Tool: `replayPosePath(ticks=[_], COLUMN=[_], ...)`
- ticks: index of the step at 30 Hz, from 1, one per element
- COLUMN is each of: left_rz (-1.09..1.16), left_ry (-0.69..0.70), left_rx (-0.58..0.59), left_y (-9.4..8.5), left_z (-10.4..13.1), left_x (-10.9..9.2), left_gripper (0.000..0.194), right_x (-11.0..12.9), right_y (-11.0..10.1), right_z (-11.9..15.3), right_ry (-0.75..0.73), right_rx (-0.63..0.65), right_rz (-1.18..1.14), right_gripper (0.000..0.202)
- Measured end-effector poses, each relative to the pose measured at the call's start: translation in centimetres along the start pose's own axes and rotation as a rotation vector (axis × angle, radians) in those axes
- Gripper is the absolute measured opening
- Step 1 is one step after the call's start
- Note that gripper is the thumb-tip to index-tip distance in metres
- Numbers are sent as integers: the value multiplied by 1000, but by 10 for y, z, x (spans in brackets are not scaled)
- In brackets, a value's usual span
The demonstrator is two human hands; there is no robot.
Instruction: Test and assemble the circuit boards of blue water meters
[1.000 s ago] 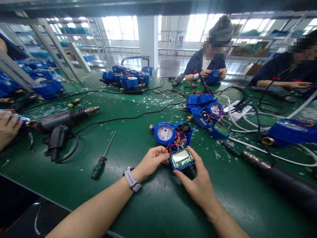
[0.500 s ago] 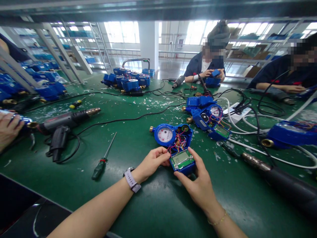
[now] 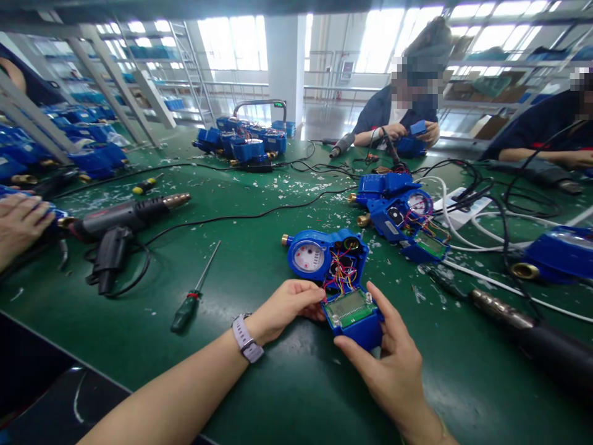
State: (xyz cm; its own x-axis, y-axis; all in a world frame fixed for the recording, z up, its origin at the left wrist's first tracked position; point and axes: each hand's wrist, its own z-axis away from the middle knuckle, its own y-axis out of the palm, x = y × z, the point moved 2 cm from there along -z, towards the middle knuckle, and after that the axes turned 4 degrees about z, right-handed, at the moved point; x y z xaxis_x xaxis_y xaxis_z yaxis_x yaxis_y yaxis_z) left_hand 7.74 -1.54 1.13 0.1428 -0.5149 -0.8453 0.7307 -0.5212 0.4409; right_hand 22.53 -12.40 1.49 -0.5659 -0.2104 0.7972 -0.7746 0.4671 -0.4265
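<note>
A blue meter (image 3: 309,254) with a round dial and brass fitting lies on the green table, its wire compartment open. Coloured wires (image 3: 341,272) run from it to a blue display box (image 3: 354,327) with a green circuit board and a screen. My right hand (image 3: 393,361) grips that box between thumb and fingers at its right and lower sides. At the box's upper left corner, my left hand (image 3: 290,309) pinches close to the red wires; what lies between its fingertips is too small to tell.
A green screwdriver (image 3: 186,312) and a heat gun (image 3: 125,222) lie left. Blue meters (image 3: 393,213), cables and another heat gun (image 3: 523,321) are right. A person's hand (image 3: 21,225) is at far left; two people sit across the table (image 3: 250,198).
My right hand has tilted the display box and shifted it slightly right and down. Its screen no longer shows readable digits. The camera view has shifted a little.
</note>
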Motion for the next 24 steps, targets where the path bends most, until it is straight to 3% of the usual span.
replayPosePath(ticks=[9, 15, 24], left_rz=[22, 23, 30], left_ry=[-38, -66, -95], left_rx=[-3, -2, 15], left_y=[1, 3, 4], left_z=[0, 1, 1], left_x=[1, 0, 0], left_gripper=[40, 43, 44], right_x=[-3, 5, 10], right_y=[0, -3, -4], right_z=[6, 6, 9], right_ry=[10, 101, 76], right_rx=[-6, 2, 13], right_rz=[11, 28, 78], right_gripper=[73, 68, 68])
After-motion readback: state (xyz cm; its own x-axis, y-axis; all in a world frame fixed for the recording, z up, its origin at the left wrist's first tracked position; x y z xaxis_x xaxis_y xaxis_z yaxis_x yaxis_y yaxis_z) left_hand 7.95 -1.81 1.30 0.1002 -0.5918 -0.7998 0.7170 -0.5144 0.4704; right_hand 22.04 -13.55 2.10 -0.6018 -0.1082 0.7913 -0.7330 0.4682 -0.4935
